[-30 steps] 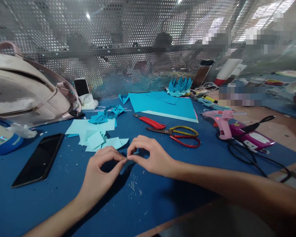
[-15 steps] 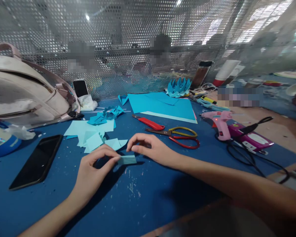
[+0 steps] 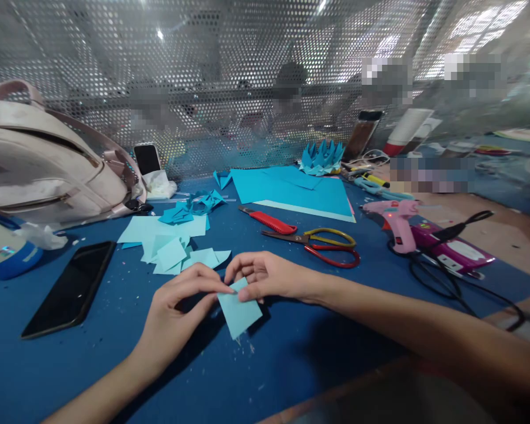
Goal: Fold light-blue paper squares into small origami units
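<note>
A small light-blue paper piece [image 3: 239,311] hangs just above the blue table mat [image 3: 269,365], tilted like a diamond. My left hand [image 3: 179,309] pinches its upper left corner with thumb and forefinger. My right hand [image 3: 265,277] pinches the upper right edge of the same paper, fingers curled over it. Both hands meet at the top of the paper, near the middle front of the mat.
Loose light-blue paper squares [image 3: 168,241] lie behind my hands. Scissors [image 3: 318,242] and a red utility knife [image 3: 269,219] lie right of them, with blue sheets [image 3: 291,185] behind. A pink glue gun [image 3: 395,221] with cables sits right. A black phone [image 3: 70,288] and a bag [image 3: 39,165] are left.
The paper went from a narrow folded strip pressed between my fingertips to an opened, flat square held up by both hands.
</note>
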A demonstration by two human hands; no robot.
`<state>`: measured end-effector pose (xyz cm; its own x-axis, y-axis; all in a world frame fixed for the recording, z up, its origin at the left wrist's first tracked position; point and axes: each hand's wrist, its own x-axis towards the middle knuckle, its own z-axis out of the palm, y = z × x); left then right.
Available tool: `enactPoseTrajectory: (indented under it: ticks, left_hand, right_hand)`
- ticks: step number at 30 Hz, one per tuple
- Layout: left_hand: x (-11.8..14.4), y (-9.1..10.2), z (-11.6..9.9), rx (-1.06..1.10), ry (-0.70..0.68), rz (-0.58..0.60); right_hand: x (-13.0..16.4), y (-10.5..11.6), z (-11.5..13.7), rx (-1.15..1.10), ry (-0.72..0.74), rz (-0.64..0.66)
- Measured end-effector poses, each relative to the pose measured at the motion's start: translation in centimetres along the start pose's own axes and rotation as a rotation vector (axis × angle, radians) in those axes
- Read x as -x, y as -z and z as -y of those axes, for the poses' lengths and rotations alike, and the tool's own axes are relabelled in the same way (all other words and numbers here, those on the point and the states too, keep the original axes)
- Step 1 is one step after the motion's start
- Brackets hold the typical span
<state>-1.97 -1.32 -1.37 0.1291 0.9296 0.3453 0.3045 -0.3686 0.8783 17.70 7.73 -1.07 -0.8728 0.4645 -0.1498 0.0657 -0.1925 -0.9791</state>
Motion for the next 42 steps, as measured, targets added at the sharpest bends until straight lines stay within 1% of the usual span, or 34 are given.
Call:
enactPoseTrajectory:
  ticks: [2, 5, 7, 9, 12, 17, 24, 27, 31, 36, 42]
  left_hand:
    - [0.0, -0.3, 0.0, 0.137, 0.151, -0.01]
    - [0.1, -0.6, 0.3, 0.462, 0.36, 0.04]
    - [0.1, -0.8, 0.7, 0.613, 0.417, 0.087]
    - [0.1, -0.8, 1.0, 0.669, 0.433, 0.119]
    - [0.1, -0.8, 1.3, 0.67, 0.442, 0.138]
    - [0.2, -0.7, 1.1, 0.546, 0.432, 0.133]
    - [-0.1, -0.9, 1.2, 0.631, 0.399, 0.127]
    - [-0.2, -0.6, 1.3, 0.621, 0.468, 0.114]
    - [-0.3, -0.2, 1.5, 0.662, 0.55, 0.101]
    - [-0.4, -0.1, 1.5, 0.671, 0.56, 0.103]
    - [-0.4, -0.2, 1.4, 0.671, 0.552, 0.092]
  right_hand:
    - [-0.1, 0.2, -0.1, -0.013, 0.033, -0.068]
    - [-0.1, 0.4, -0.1, 0.016, 0.089, -0.144]
    - [-0.1, 0.5, 0.0, 0.053, 0.115, -0.161]
    - [-0.1, 0.5, 0.1, 0.098, 0.135, -0.167]
    - [0.1, 0.4, 0.3, 0.156, 0.155, -0.15]
    - [0.3, 0.1, 0.6, 0.214, 0.177, -0.094]
    - [0.3, 0.1, 0.6, 0.247, 0.164, -0.131]
    - [0.3, 0.2, 0.4, 0.234, 0.16, -0.149]
    - [0.3, 0.2, 0.5, 0.169, 0.198, -0.142]
    - [0.5, 0.0, 1.0, 0.172, 0.213, -0.185]
    - [0.5, -0.2, 1.0, 0.101, 0.211, -0.184]
